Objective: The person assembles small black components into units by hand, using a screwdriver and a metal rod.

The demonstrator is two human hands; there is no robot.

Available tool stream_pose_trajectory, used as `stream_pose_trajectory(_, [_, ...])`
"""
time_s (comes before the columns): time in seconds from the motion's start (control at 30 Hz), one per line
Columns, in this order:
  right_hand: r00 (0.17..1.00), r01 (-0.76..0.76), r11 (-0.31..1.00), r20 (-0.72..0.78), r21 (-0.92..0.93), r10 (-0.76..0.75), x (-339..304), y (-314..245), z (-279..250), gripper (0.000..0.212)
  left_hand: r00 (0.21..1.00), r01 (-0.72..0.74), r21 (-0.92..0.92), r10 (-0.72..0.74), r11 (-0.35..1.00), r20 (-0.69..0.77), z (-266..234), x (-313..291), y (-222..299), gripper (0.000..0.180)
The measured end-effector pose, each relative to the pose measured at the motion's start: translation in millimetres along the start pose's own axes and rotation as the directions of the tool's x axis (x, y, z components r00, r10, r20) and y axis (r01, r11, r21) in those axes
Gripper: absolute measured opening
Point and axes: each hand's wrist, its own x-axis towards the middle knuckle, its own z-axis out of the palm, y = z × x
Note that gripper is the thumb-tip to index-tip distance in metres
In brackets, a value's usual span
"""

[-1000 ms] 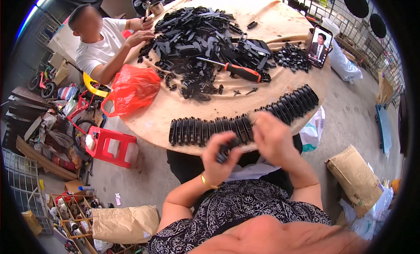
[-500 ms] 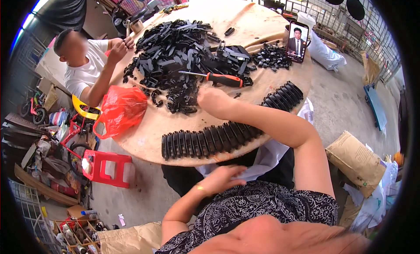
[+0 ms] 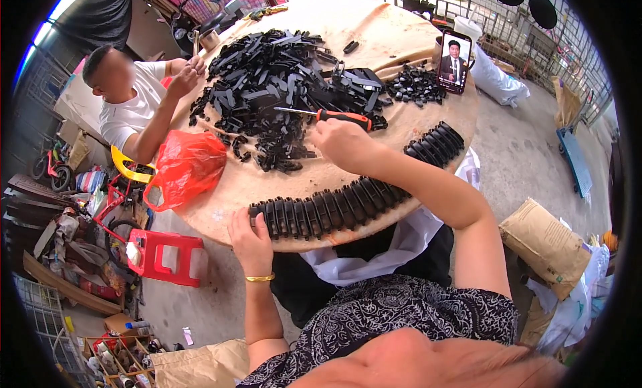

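Though illegible, tiny print (image 3: 450, 85) on phone (image 3: 455, 62) beside black pieces (image 3: 414, 87)

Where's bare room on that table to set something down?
Bare beige cover: far side, beyond the small-parts heap; also a band between the red bag and curved row of black parts. Crowded: centre, with the big black pile and screwdriver; near edge, with the row and left hand.
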Motion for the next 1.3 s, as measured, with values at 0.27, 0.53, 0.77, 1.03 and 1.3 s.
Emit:
stream_pose_trajectory(0.27, [0.950,-0.132,0.575,-0.063,0.807,0.306,-41,-49,-50,0.022,0.969,0.004,-0.782,-0.196,0.623,-0.151,-5,11,17,0.021])
stream_pose_trajectory(0.53, [0.886,-0.119,0.313,-0.041,0.942,0.461,-64,-96,-40,0.017,0.833,0.546,-0.775,0.105,-0.319,0.543,9,2,64,0.033])
stream_pose_trajectory(0.77, [0.885,-0.077,0.610,-0.227,0.789,0.406,-66,-100,-37,0.018,0.899,0.427,-0.883,-0.016,-0.195,0.438,20,-8,77,0.020])
stream_pose_trajectory(1.03, [0.956,-0.004,0.740,-0.214,0.672,0.200,-71,-102,-48,0.025,0.957,0.290,-0.924,-0.079,0.252,0.279,8,-13,85,0.013])
stream_pose_trajectory(1.3, [0.979,0.181,0.940,-0.148,0.290,-0.143,-82,-95,-42,0.016,0.978,0.203,-0.927,-0.105,0.317,0.178,18,-9,90,0.009])
